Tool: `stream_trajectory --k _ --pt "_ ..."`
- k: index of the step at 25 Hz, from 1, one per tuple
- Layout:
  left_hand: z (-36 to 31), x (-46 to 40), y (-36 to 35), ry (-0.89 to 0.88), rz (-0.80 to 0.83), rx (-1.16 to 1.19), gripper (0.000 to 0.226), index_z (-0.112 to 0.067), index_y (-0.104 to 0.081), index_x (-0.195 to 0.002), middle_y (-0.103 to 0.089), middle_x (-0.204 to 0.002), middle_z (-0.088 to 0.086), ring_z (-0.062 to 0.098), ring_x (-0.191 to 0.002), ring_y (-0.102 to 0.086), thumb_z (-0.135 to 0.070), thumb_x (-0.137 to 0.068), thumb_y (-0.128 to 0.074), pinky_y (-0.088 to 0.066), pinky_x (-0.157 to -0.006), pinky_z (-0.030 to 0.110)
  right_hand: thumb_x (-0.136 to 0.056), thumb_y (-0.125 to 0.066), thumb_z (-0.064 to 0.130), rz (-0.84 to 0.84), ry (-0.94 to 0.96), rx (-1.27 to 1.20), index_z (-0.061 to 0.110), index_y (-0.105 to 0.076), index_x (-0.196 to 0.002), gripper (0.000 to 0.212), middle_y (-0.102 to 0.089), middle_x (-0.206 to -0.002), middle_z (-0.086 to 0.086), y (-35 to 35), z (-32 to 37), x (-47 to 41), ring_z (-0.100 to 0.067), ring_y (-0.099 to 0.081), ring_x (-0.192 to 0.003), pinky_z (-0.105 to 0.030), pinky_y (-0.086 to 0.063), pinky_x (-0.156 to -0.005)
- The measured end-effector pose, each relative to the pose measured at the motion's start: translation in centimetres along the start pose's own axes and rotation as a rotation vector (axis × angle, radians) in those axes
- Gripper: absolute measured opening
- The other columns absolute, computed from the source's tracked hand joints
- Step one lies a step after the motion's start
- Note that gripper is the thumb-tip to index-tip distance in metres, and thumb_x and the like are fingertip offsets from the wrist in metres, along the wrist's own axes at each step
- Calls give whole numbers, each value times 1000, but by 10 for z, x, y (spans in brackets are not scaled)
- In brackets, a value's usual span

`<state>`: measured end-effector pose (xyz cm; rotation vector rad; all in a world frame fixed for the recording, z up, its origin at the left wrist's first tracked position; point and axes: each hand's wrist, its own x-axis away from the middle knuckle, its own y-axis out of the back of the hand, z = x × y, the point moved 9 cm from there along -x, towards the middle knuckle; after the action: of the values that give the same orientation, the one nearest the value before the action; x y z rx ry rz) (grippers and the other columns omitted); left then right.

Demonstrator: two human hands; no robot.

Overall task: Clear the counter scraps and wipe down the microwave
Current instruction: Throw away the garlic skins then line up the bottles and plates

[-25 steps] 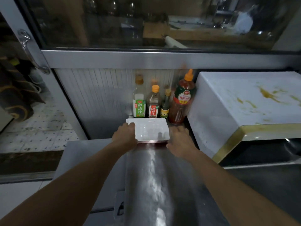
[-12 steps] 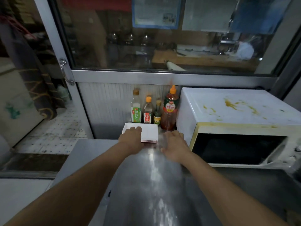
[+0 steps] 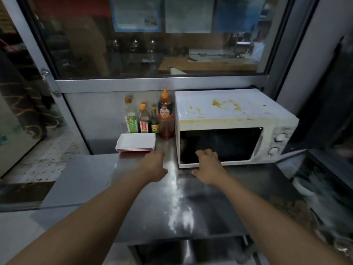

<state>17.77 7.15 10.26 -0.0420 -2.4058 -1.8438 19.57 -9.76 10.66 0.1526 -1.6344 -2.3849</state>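
— Where do things stand?

— Microwave (image 3: 225, 119) at the bench's (image 3: 133, 203) back right corner; my left hand (image 3: 155, 165) and right hand (image 3: 207, 166) loosely curled, empty.

— Risk?

— Stains smear with no cloth; plates (image 3: 136, 142) near my left could get knocked.

Two hands reach over the worktop (image 3: 172, 207): the left hand (image 3: 153, 166) and the right hand (image 3: 207, 167). One microwave (image 3: 229, 127) stands just beyond the right hand, with two knobs (image 3: 278, 144) on its panel. Four bottles (image 3: 149, 117) stand in a row beyond the left hand: three small ones and one taller with an orange nozzle cap. Just beyond the left hand sits one stack of white trays (image 3: 136, 142); about three rims show, though the exact count is hard to tell.
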Motion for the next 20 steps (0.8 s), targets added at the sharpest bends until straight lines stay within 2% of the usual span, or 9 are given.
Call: stream_trajectory --k 7,11,14,16,20 --pt "-104 -7 -46 -238 108 -20 52 -9 -43 -128 -51 -129 17 33 -117 -51 -26 -83 -63 -45 -96 40 -84 -65 32 -71 -284 -34 12 -36 -136 63 -32 -139 -13 20 -109 63 -33 -30 -132 -38 -32 -109" --pt "-170 0 -81 -416 164 -9 56 -7 -41 -131 -46 -136 14 30 -125 -45 -24 -83 -63 -40 -103 37 -87 -60 33 -72 -434 -1 9 -37 -136 59 -34 -141 -15 24 -164 111 -33 -30 -132 -35 -26 -108" --pt "-204 6 -104 -473 200 -26 56 -9 -42 -133 -48 -137 14 29 -127 -46 -27 -83 -62 -39 -104 33 -86 -57 36 -65 -539 71 14 -42 -133 54 -40 -137 -13 24 -202 140 -32 -35 -129 -37 -29 -109" --pt "-226 9 -120 -507 238 -35 55 -10 -43 -132 -48 -138 13 29 -127 -46 -28 -84 -62 -39 -104 36 -86 -55 31 -46 -565 72 15 -48 -128 46 -44 -136 -12 21 -228 151 -31 -35 -129 -37 -29 -109" --pt "-263 9 -141 -555 251 -23 59 -13 -40 -136 -43 -141 10 26 -132 -41 -23 -82 -63 -37 -107 37 -83 -56 26 -76 -634 16 11 -36 -132 54 -39 -136 -16 16 -280 160 -34 -36 -126 -37 -33 -103"
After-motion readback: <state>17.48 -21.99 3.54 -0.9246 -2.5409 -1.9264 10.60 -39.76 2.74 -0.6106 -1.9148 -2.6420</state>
